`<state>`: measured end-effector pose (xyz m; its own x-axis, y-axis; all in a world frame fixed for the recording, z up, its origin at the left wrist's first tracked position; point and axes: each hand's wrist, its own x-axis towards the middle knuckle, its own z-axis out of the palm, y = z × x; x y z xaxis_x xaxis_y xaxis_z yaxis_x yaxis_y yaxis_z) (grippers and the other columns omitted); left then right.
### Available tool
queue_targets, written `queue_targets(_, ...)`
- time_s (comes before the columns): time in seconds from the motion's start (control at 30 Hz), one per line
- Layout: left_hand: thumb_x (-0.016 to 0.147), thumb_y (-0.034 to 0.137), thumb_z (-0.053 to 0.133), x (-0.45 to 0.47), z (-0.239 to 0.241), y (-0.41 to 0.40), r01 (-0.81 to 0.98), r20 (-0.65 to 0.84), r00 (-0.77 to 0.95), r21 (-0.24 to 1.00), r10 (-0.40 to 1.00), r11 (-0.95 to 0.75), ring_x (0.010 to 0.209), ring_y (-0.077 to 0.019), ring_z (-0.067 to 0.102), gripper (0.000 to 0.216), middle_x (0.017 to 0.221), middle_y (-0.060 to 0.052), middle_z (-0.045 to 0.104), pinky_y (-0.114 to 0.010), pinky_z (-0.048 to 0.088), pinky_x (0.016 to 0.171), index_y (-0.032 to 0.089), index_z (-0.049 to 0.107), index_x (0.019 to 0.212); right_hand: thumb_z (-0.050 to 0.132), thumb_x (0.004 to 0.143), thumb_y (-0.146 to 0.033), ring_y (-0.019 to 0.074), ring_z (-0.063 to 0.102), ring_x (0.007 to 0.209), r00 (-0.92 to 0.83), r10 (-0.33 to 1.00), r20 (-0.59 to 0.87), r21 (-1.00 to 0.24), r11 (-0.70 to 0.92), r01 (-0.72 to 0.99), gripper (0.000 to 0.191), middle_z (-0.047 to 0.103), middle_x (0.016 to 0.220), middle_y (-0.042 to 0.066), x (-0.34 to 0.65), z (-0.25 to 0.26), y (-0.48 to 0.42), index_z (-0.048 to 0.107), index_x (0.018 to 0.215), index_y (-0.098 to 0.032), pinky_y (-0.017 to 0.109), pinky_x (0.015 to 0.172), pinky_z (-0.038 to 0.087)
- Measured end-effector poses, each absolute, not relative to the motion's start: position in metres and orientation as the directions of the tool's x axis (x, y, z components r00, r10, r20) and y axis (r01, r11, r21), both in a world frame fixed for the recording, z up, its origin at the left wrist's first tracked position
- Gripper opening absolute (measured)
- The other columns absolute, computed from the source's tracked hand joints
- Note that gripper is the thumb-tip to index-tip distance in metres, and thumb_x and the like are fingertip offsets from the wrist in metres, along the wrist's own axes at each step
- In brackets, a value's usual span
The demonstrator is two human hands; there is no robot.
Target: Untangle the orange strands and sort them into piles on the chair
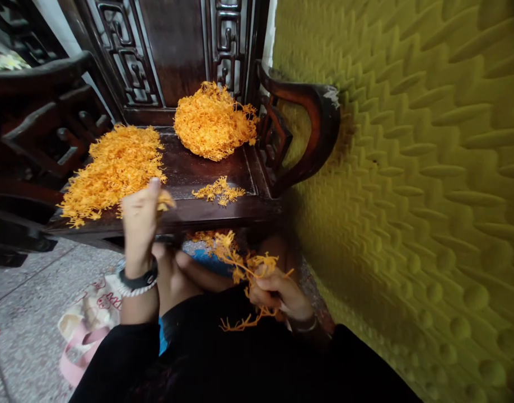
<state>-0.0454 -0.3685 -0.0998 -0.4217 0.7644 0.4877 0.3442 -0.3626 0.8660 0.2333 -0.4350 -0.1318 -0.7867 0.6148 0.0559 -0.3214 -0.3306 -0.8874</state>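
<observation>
My right hand [280, 291] is closed around orange branched plastic stems [245, 266] with spidery, flower-like tips, held low over my lap. My left hand [140, 218], blurred by motion, is raised at the front edge of the dark wooden chair seat [177, 173]. Its fingers are curled, and a small orange plastic piece [165, 200] sticks out from them. Just beyond it spreads a wide pile of orange plastic pieces [118, 165]. Farther back on the seat sits a rounder orange heap [213, 123]. A small orange cluster [220, 191] lies near the seat's front edge.
A curved armrest [324, 117] rises at the right, against a yellow-green embossed wall covering [408, 196]. Beneath the seat, more orange pieces [204, 238] show above something blue [209, 259]. A cloth bag with a pink strap [83, 347] lies on the speckled floor [26, 313].
</observation>
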Motion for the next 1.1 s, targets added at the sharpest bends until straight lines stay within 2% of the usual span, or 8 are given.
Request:
queue_targets(0.17, 0.094, 0.04, 0.045, -0.006, -0.13, -0.314, 0.735, 0.488, -0.184, 0.644, 0.853, -0.209, 0.056, -0.0127, 0.045, 0.034, 0.061, 0.001, 0.048, -0.026, 0.032, 0.055, 0.019, 0.062, 0.073, 0.045, 0.087, -0.029, 0.004, 0.022, 0.033, -0.73, 0.663, 0.164, -0.803, -0.34, -0.489, 0.053, 0.024, 0.032, -0.007, 0.226, -0.134, -0.424, 0.03, 0.037, -0.019, 0.024, 0.041, 0.018)
queue_targets(0.33, 0.091, 0.033, 0.051, 0.007, -0.15, -0.274, 0.878, 0.399, -0.08, 0.463, 0.914, -0.125, 0.09, -0.0236, 0.053, 0.024, 0.088, -0.008, 0.053, -0.032, 0.043, 0.079, 0.021, 0.069, 0.101, 0.048, 0.086, -0.031, 0.0046, 0.023, 0.031, -0.707, 0.672, 0.22, -0.751, -0.346, -0.562, 0.055, 0.022, 0.03, -0.008, 0.231, -0.14, -0.414, 0.03, 0.035, -0.02, 0.022, 0.039, 0.021)
queue_targets(0.63, 0.092, 0.044, 0.049, 0.011, -0.14, -0.288, 0.808, 0.474, -0.038, 0.532, 0.88, -0.252, 0.123, -0.0315, 0.041, 0.034, 0.135, -0.011, 0.052, -0.052, 0.034, 0.103, 0.025, 0.073, 0.106, 0.05, 0.082, -0.033, 0.0049, 0.024, 0.031, -0.739, 0.66, 0.136, -0.746, -0.423, -0.515, 0.055, 0.022, 0.029, -0.007, 0.234, -0.14, -0.405, 0.031, 0.032, -0.02, 0.022, 0.037, 0.023)
queue_targets(0.73, 0.096, 0.042, 0.039, 0.019, -0.11, -0.325, 0.59, 0.567, 0.0, 0.665, 0.824, -0.458, 0.114, -0.0224, 0.054, 0.038, 0.122, -0.007, 0.064, -0.043, 0.038, 0.102, 0.024, 0.071, 0.107, 0.049, 0.081, -0.033, 0.0049, 0.025, 0.031, -0.778, 0.627, 0.039, -0.749, -0.496, -0.438, 0.052, 0.023, 0.03, -0.007, 0.23, -0.14, -0.4, 0.031, 0.034, -0.02, 0.021, 0.036, 0.021)
queue_targets(0.8, 0.097, 0.044, 0.035, 0.023, -0.096, -0.352, 0.394, 0.514, 0.159, 0.75, 0.843, -0.531, 0.093, -0.0179, 0.063, 0.042, 0.104, -0.007, 0.07, -0.033, 0.047, 0.087, 0.022, 0.07, 0.105, 0.048, 0.081, -0.032, 0.0045, 0.024, 0.031, -0.797, 0.603, 0.021, -0.746, -0.521, -0.414, 0.05, 0.024, 0.03, -0.007, 0.227, -0.141, -0.395, 0.032, 0.034, -0.019, 0.021, 0.035, 0.019)
queue_targets(0.9, 0.091, 0.041, 0.05, 0.022, -0.094, -0.379, 0.416, 0.445, 0.285, 0.74, 0.849, -0.528, 0.051, -0.0105, 0.05, 0.038, 0.057, 0.0, 0.059, -0.023, 0.04, 0.054, 0.018, 0.066, 0.065, 0.045, 0.084, -0.03, 0.0041, 0.023, 0.03, -0.826, 0.558, 0.084, -0.744, -0.517, -0.424, 0.052, 0.025, 0.031, -0.007, 0.222, -0.141, -0.392, 0.032, 0.035, -0.019, 0.022, 0.036, 0.018)
queue_targets(1.0, 0.085, 0.027, 0.061, 0.015, -0.106, -0.388, 0.52, 0.63, 0.085, 0.633, 0.772, -0.573, 0.041, -0.0064, 0.026, 0.054, 0.042, 0.005, 0.028, -0.025, 0.024, 0.045, 0.016, 0.034, 0.039, 0.044, 0.088, -0.03, 0.0039, 0.024, 0.032, -0.837, 0.538, 0.099, -0.822, -0.43, -0.373, 0.053, 0.026, 0.033, -0.007, 0.215, -0.139, -0.397, 0.032, 0.037, -0.019, 0.023, 0.039, 0.019)
queue_targets(1.1, 0.087, 0.018, 0.057, 0.012, -0.111, -0.393, 0.502, 0.752, -0.153, 0.618, 0.641, -0.605, 0.044, -0.0067, 0.021, 0.054, 0.045, 0.005, 0.022, -0.026, 0.022, 0.047, 0.015, 0.026, 0.042, 0.045, 0.092, -0.033, 0.0036, 0.025, 0.037, -0.874, 0.482, 0.057, -0.93, -0.293, -0.222, 0.054, 0.031, 0.037, -0.007, 0.206, -0.132, -0.409, 0.036, 0.041, -0.018, 0.024, 0.042, 0.019)
